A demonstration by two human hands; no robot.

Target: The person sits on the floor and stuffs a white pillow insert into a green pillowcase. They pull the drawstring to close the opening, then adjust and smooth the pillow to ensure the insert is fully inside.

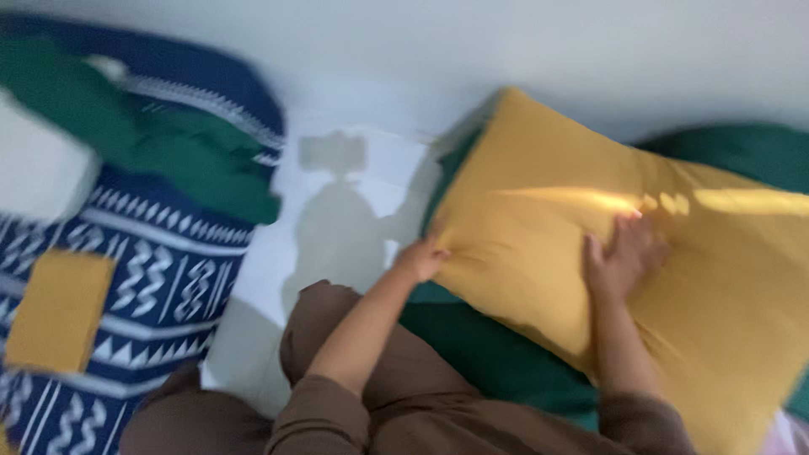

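Note:
A large mustard-yellow pillow (539,211) lies tilted across a dark green sheet (489,345), its far corner against the white wall. My left hand (421,257) pinches the pillow's near left edge. My right hand (624,253) rests flat on top of the pillow with fingers spread. Both brown sleeves show at the bottom of the frame. The picture is blurred by motion.
To the left lies a blue-and-white patterned cover (160,278) with a green cloth (168,147) draped over it and a small folded yellow cloth (59,307). A white object (38,168) sits at the far left. My shadow falls on the white floor (337,227) between.

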